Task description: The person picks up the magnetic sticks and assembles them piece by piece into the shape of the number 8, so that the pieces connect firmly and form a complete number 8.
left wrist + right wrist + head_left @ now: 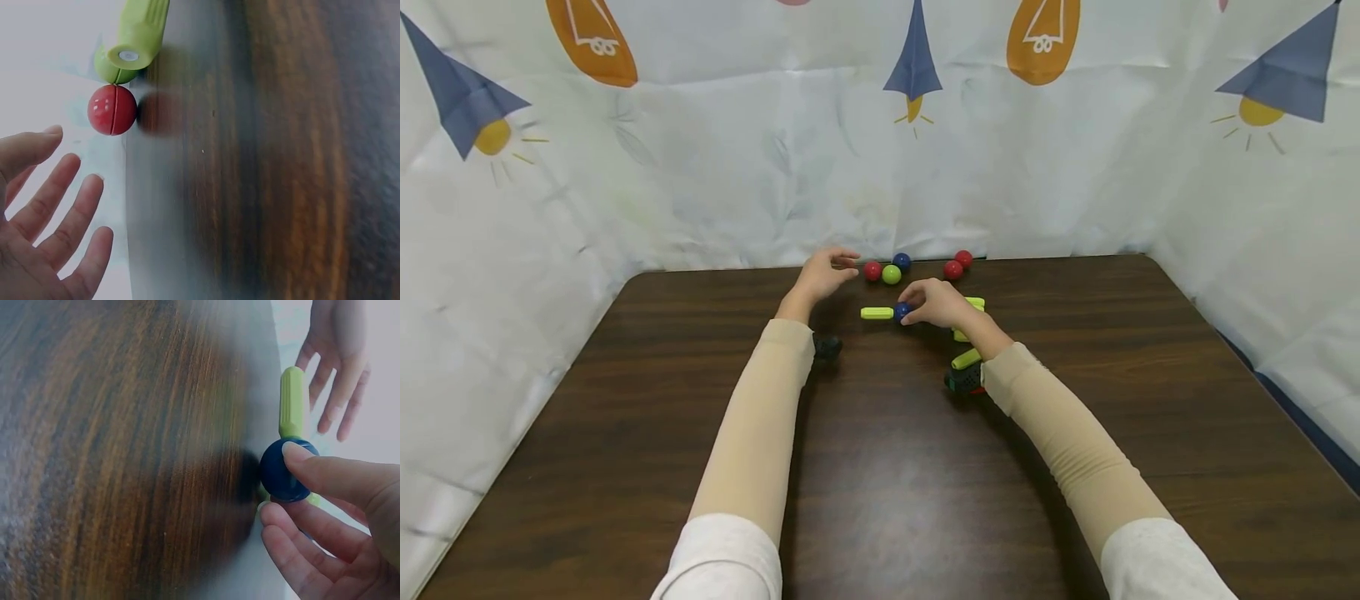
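Note:
My right hand (936, 302) pinches a blue ball (282, 478) between thumb and fingers. A yellow-green ribbed rod (877, 313) sticks out of that ball, pointing left. In the left wrist view the rod's free end (130, 57) shows a small round pale disc at its tip. My left hand (823, 273) hangs at the far edge of the table, fingers spread and holding nothing. Nearest to it lies a red ball (872, 271) with a seam round it. Beside that are a green ball (891, 275) and a second blue ball (901, 262).
Two more red balls (952, 269) lie at the back, right of the others. Several yellow-green rods (966, 359) lie by my right wrist, partly hidden by it. Dark wrist devices (827, 347) sit under both forearms. A printed white curtain (715, 183) closes off the table's back.

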Tool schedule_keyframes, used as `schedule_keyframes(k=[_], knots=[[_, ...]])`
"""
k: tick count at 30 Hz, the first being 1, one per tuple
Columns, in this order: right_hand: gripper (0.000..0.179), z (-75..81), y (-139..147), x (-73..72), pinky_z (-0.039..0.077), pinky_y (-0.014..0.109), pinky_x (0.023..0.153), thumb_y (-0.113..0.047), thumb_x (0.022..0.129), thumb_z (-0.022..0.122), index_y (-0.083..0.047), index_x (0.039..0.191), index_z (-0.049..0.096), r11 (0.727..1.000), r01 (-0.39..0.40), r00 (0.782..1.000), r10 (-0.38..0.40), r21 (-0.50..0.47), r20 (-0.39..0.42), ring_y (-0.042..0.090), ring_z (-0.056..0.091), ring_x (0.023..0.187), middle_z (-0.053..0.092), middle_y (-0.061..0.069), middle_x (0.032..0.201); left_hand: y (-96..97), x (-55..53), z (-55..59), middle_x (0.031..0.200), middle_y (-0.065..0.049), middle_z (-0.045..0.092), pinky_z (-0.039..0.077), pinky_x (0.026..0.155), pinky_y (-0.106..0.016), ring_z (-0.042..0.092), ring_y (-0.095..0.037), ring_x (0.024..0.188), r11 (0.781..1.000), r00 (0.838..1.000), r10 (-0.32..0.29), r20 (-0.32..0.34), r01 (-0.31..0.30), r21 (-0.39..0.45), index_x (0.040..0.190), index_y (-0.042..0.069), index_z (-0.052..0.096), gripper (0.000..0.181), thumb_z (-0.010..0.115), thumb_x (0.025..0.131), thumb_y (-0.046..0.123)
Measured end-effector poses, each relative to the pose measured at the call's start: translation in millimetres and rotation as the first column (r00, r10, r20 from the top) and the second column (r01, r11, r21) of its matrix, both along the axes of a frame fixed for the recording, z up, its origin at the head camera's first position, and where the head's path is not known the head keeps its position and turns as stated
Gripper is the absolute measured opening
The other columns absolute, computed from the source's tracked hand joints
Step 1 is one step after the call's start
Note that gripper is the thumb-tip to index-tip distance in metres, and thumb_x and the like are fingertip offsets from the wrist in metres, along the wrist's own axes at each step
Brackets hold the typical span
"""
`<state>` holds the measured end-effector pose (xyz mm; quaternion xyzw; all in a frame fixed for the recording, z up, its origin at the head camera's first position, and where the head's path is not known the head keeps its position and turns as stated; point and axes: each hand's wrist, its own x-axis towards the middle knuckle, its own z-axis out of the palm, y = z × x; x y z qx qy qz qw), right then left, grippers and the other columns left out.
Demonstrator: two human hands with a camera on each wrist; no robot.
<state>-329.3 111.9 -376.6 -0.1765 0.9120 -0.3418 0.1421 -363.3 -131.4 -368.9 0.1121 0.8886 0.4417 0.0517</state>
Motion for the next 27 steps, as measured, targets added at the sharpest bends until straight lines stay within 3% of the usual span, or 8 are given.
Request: schedule_keyframes(k=[18,27], knots=[[0.034,-0.1,1.2,1.4,0.049,0.043,0.1,-0.015,0.093,0.078,-0.003,0.124,0.069,1.0,0.007,1.0,-0.007,0.0,-0.001,0.03,0.061,0.121,0.069,0.016,0.126,14.1,-20.7,-5.2,0.149,-0.021,0.049,0.038,0.111,-0.049,0.042,-0.037,0.141,0.997,0.997,-0.063,0.052,0.065,-0.044,0.15,0.003,0.051,0.046,0.057,0.106,0.011],[0.034,-3.5,2.7,0.9,0.049,0.042,0.099,-0.016,0.093,0.079,-0.004,0.123,0.069,1.0,0.01,1.0,-0.01,-0.015,0.002,0.029,0.061,0.122,0.068,0.015,0.127,20.8,-26.8,-10.5,0.15,-0.019,0.049,0.037,0.112,-0.05,0.043,-0.038,0.14,0.995,0.994,-0.063,0.086,0.07,-0.074,0.151,0.01,0.052,0.048,0.06,0.105,0.017]])
